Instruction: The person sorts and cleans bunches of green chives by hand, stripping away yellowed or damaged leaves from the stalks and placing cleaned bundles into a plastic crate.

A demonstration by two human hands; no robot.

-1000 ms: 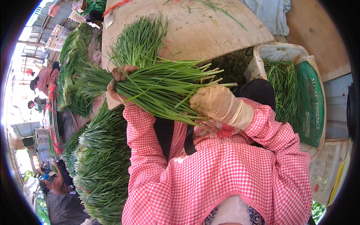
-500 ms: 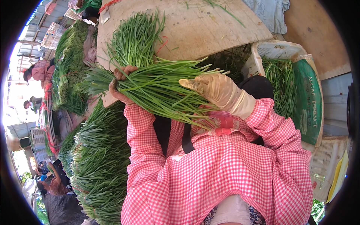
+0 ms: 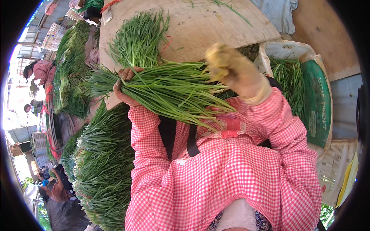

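Left hand (image 3: 123, 94) gripping chive bunch (image 3: 169, 90) toward leafy end, fingers wrapping round; bunch lying sideways above lap, stem ends (image 3: 212, 89) pointing right. Gloved right hand (image 3: 236, 73) blurring near stem ends; cannot tell whether holding anything or touching. Step seemingly in hand: tidying stem ends. Next move probably calling for steady left hold, light right-hand picking. Second chive bunch (image 3: 138, 40) resting on wooden board (image 3: 208, 34).
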